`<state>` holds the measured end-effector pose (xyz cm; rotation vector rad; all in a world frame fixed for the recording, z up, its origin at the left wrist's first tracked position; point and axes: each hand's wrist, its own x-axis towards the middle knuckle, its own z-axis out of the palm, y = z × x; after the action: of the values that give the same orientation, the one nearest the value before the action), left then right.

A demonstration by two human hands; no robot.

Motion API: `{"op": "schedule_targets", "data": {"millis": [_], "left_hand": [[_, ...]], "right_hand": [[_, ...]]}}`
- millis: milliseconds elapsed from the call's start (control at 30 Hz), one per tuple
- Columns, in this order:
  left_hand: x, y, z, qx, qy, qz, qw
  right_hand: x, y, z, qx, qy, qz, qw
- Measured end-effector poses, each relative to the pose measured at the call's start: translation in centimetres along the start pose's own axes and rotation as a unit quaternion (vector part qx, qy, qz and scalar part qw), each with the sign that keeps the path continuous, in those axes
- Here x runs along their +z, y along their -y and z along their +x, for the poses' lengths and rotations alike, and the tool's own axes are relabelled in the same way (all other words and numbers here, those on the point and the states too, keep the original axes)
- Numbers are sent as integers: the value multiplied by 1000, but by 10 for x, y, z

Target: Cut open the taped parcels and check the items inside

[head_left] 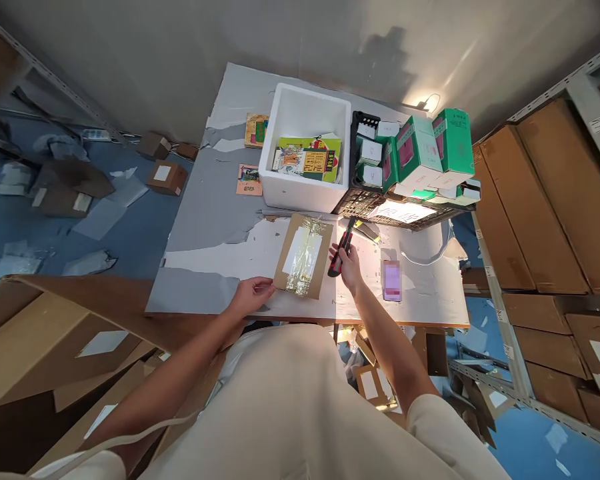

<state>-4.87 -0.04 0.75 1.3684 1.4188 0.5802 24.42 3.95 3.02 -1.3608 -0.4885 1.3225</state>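
A flat cardboard parcel (pixel 285 279) lies on the table, its white label crossed by shiny tape. At its lower left corner is my left hand (pixel 253 293), thumb and fingers pinched together at the edge. My right hand (pixel 349 263) grips a red and black box cutter (pixel 335 265), just right of the parcel, its front end pointing away from me. Whether the blade is out cannot be made out. Behind the cutter, a yellow and black item (pixel 367 231) lies near the crate. To the right, a phone (pixel 393 280) rests with its screen lit.
A white foam box (pixel 305 195) with books stands behind the parcel. Beside it, a black crate (pixel 359 200) holds green and white boxes (pixel 420 157). Two booklets, one of them pink (pixel 249 180), lie left. Shelves of cartons (pixel 555 200) stand right; an opened carton (pixel 45 333) is at lower left.
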Motion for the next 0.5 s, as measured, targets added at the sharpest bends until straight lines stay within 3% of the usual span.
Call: {"op": "schedule_targets", "data": {"millis": [100, 200, 300, 400, 500], "left_hand": [[-11, -24, 47, 50, -16, 61, 997], [-12, -60, 111, 134, -35, 139, 981], [-4, -86, 162, 156, 25, 196, 968], [3, -93, 182, 142, 53, 221, 964], [-3, -87, 177, 126, 24, 212, 969]], "right_hand": [[-16, -9, -38, 45, -7, 1, 999], [-24, -27, -89, 142, 5, 61, 988], [-18, -44, -127, 249, 31, 109, 962], [-8, -48, -137, 251, 31, 142, 957], [-6, -42, -129, 206, 19, 138, 969]]}}
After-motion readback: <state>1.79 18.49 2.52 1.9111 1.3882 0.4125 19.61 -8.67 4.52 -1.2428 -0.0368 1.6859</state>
